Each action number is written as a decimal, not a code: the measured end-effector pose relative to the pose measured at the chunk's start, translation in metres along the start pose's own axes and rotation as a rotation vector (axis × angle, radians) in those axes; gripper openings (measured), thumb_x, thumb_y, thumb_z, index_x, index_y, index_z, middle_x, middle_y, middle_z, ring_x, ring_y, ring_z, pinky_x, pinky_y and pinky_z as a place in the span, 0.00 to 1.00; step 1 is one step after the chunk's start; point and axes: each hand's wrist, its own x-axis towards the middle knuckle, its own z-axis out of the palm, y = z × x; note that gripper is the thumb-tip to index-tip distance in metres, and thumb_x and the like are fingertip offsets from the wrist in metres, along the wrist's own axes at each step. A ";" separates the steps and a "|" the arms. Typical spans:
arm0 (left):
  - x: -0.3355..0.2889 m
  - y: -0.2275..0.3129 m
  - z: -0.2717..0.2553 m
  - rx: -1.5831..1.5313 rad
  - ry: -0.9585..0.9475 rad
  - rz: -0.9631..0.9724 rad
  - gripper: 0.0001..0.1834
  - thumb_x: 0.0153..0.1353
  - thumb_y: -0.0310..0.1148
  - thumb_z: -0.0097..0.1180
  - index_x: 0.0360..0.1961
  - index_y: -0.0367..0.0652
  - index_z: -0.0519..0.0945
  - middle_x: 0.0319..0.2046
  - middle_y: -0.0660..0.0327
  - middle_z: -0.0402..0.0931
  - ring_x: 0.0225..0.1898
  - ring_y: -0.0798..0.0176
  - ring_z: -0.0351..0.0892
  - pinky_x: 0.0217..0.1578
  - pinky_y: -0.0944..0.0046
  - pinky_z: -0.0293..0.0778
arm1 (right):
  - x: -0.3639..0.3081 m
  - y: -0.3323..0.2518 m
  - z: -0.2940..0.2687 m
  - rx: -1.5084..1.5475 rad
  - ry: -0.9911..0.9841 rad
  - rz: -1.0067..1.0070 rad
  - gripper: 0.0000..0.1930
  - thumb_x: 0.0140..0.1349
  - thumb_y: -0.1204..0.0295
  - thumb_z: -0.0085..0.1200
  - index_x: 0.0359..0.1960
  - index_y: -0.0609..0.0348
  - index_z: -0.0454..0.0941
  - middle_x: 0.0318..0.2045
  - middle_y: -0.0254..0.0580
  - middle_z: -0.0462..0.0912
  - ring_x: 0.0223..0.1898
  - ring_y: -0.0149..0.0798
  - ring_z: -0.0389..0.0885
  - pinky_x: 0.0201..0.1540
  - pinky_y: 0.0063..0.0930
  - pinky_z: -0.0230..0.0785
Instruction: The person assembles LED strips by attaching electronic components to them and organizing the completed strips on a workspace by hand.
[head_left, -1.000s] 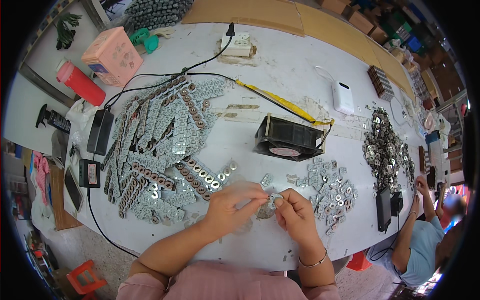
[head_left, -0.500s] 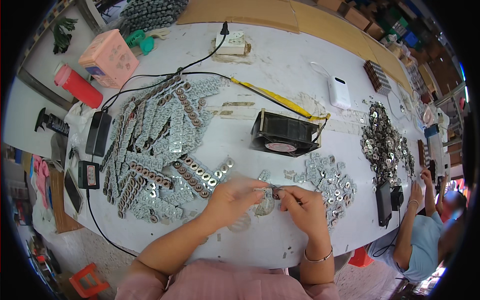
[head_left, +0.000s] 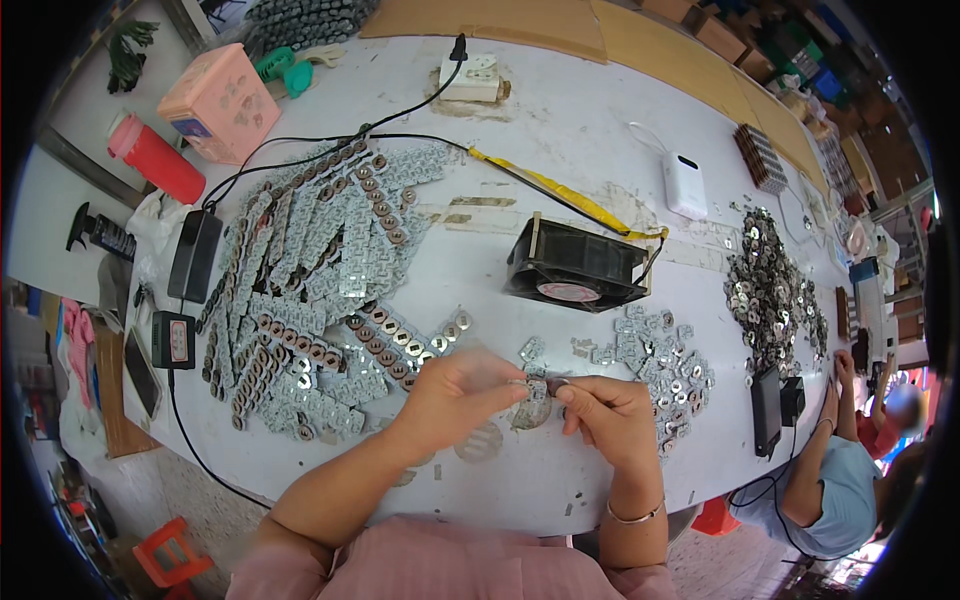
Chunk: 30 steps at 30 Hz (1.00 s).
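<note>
Works bare-handed at a broad white table (head_left: 465, 290) filling the middle of the frame. Faces a sprawling heap of grey linked metal strips (head_left: 355, 262), many studded with brown discs, at left of centre. Looks toward tan cardboard sheets (head_left: 490, 25) along the far edge at upper centre, with a co-worker in light blue (head_left: 845, 490) at lower right and, above, a dense pile of shiny dark metal pieces (head_left: 768, 285). Shares the tabletop, right of centre, with a scattered cluster of loose grey pieces (head_left: 680, 385) and, just above it, a boxy black fan (head_left: 578, 265) wired to a yellow-wrapped cable (head_left: 570, 198). Has a pink box (head_left: 222, 105) and a red bottle (head_left: 160, 162) side by side at upper left, and a white power bank (head_left: 685, 187) at upper right. Brings left hand (head_left: 460, 397) and right hand (head_left: 612, 412) close together, just below centre. Grasps with left thumb and forefinger, slightly blurred, a small grey metal piece (head_left: 536, 391), raised over the table near a single loose piece (head_left: 532, 349). Pinches in right fingertips a small dark part (head_left: 556, 382) against the right end, too small for telling its shape.
</note>
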 end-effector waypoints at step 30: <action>-0.003 -0.002 0.006 0.323 0.174 0.503 0.09 0.56 0.23 0.63 0.39 0.40 0.84 0.38 0.56 0.83 0.39 0.59 0.83 0.42 0.64 0.77 | 0.001 0.005 0.022 0.196 -0.084 0.034 0.09 0.70 0.70 0.50 0.33 0.63 0.76 0.18 0.33 0.77 0.15 0.23 0.70 0.16 0.18 0.63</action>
